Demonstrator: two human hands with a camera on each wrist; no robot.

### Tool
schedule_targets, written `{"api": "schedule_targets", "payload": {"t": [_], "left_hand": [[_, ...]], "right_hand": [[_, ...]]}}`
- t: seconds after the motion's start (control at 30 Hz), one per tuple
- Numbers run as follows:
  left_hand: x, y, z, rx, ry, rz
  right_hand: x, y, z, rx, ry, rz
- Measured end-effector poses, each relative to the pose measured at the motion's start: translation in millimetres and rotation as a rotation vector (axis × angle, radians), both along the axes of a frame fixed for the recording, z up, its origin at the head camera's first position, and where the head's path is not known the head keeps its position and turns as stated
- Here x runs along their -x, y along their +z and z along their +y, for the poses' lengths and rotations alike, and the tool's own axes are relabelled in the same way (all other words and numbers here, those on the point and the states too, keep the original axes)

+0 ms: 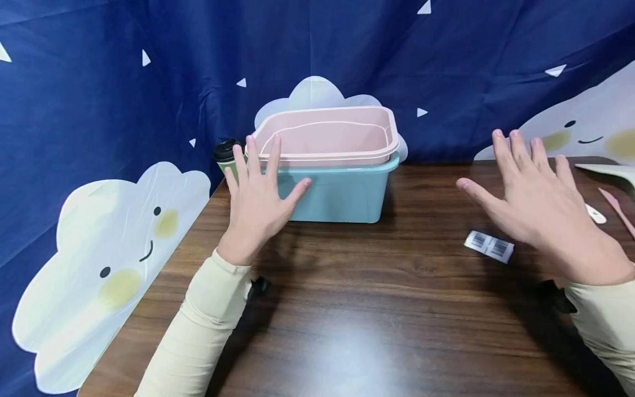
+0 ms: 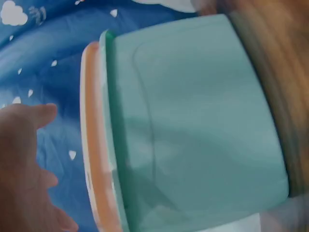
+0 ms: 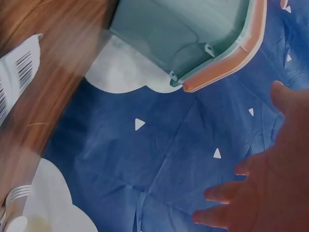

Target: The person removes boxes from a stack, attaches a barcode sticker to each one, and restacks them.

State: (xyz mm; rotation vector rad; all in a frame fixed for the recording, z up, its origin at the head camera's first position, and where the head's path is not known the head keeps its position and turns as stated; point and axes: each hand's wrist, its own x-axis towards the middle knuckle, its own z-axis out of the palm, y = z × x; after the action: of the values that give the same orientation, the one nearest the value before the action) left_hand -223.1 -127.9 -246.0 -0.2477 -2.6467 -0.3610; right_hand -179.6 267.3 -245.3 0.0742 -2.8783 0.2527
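In the head view a pink bin [image 1: 332,138] sat nested in a blue bin [image 1: 342,194] on the tabletop [image 1: 377,264], beside a black-lidded cup [image 1: 227,150] that neither wrist view showed. Grip of left hand [image 1: 260,204] and right hand [image 1: 545,209]: fingers spread apart. Left wrist view alone resolved a gap between left hand and bins; right wrist view alone showed fork tines [image 3: 19,192].

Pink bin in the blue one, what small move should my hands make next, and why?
Probably bring your right hand in toward the right end of the pink bin. That hand is open, off to the side, while your left hand is spread near the bin's left end. Its rim stands above the blue bin, so it looks graspable from both ends.
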Motion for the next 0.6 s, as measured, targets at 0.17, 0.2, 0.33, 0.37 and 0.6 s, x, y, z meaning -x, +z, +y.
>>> {"api": "schedule_targets", "payload": {"t": [0.17,0.2,0.33,0.37,0.6], "left_hand": [[8.0,15.3,-18,-0.175,-0.012,0.071],[10.3,18.2,-22,-0.216,-0.005,0.088],[17.6,26.0,-36,-0.351,0.043,0.092],[19.3,26.9,-38,-0.369,0.053,0.077],[28.5,30.5,-35,-0.400,0.054,-0.045]], "right_hand": [[5.2,12.0,-9,0.143,0.016,0.045],[6.9,14.4,-12,0.180,0.021,0.059],[19.0,21.4,-29,0.309,0.074,0.138],[23.3,22.3,-34,0.335,0.095,0.153],[56.7,24.6,-70,0.491,0.179,0.095]]}}
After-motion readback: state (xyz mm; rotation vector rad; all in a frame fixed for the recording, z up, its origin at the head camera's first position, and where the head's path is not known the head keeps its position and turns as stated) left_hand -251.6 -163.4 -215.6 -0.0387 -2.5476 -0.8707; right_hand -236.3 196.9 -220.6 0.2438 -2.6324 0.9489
